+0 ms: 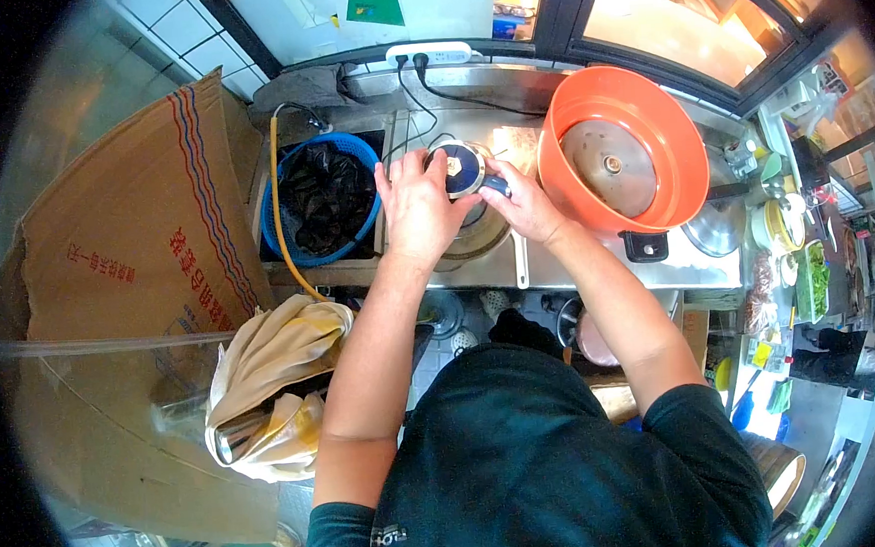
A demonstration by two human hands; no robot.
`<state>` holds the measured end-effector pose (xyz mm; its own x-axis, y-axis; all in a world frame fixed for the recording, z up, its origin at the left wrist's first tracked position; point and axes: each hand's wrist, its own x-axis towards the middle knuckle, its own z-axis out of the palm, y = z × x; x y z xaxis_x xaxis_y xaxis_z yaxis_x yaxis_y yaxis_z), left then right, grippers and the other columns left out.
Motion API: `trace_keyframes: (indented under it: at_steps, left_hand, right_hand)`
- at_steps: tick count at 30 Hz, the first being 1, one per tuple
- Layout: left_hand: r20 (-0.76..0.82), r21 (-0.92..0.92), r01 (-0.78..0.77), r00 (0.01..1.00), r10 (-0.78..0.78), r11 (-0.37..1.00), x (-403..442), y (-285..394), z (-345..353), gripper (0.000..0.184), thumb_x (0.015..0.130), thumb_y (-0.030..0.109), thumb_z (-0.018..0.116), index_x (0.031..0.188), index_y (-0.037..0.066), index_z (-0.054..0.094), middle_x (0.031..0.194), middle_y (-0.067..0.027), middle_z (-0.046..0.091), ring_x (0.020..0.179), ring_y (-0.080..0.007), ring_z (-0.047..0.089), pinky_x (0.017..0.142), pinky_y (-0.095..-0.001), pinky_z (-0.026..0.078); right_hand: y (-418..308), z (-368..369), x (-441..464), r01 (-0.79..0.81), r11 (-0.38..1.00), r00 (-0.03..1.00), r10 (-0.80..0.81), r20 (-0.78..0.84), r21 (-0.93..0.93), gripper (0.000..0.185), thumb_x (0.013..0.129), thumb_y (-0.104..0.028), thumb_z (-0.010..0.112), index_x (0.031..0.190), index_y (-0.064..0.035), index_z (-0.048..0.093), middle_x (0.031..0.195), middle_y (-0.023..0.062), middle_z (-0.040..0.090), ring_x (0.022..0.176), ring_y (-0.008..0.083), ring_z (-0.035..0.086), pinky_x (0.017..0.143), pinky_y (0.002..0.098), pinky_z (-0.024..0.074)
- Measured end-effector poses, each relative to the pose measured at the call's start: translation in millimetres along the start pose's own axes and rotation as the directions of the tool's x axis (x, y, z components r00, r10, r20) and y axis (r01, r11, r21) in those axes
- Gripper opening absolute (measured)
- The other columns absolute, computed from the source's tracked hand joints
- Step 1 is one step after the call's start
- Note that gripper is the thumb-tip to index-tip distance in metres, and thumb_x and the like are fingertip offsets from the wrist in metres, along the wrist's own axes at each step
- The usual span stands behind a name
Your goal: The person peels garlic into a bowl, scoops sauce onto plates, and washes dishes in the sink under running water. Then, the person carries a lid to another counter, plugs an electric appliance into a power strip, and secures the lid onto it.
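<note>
Both my hands are on a small round device with a dark blue top and a metal rim (465, 168), above the steel counter. My left hand (421, 209) lies against its left side, the fingers spread around the edge. On the right, my right hand (525, 204) is closed on the device's short dark handle (495, 185). Beneath the device sits a round metal pan or plate (480, 241), partly hidden by my hands. What the device's underside touches cannot be made out.
Right of my hands stands a large orange tub (676, 159) with a metal disc inside. A blue basket (273, 218) with a black bag is at the left, beside a yellow hose (277, 183) and cardboard (124, 232). Black cables run from a power strip (444, 52).
</note>
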<state>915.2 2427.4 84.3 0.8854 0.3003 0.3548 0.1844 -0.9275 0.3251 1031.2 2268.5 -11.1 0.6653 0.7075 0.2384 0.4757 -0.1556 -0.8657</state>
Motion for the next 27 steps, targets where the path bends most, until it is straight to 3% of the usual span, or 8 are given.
trace_keyframes:
  at_steps: [9,12,27]
  left_hand:
    - [0.0,-0.007,0.0,1.0,0.0,1.0,0.2,0.3,-0.1,0.07,0.069,0.035,0.089,0.127,0.002,0.067,0.127,-0.0153,0.061,0.124,-0.032,0.055,0.114,-0.0603,0.031]
    - [-0.001,-0.011,0.0,1.0,0.0,1.0,0.2,-0.2,0.9,0.07,0.069,0.035,0.089,0.127,0.002,0.067,0.127,-0.015,0.061,0.125,-0.0318,0.055,0.114,-0.06,0.031]
    - [0.008,-0.015,-0.001,1.0,0.001,1.0,0.5,0.0,-0.3,0.07,0.068,0.035,0.089,0.126,0.003,0.067,0.129,-0.0147,0.06,0.124,-0.0337,0.054,0.114,-0.0578,0.031]
  right_hand:
    - [-3.3,-1.7,-1.0,0.027,0.999,1.0,-0.027,-0.009,-0.017,0.054,0.097,-0.025,0.068,0.139,0.0014,0.048,0.126,0.0255,0.065,0.116,0.0345,0.066,0.1,0.0409,0.0514]
    - [-3.4,-1.5,-1.2,0.007,1.0,1.0,-0.006,0.012,-0.007,0.052,0.1,-0.025,0.065,0.14,0.0026,0.046,0.124,0.021,0.064,0.116,0.0277,0.063,0.101,0.0381,0.049]
    - [-1.7,-1.5,-0.8,-0.016,1.0,0.999,0.016,0.03,0.013,0.05,0.1,-0.023,0.064,0.14,0.0013,0.046,0.126,0.0197,0.063,0.118,0.0275,0.063,0.102,0.0382,0.0481]
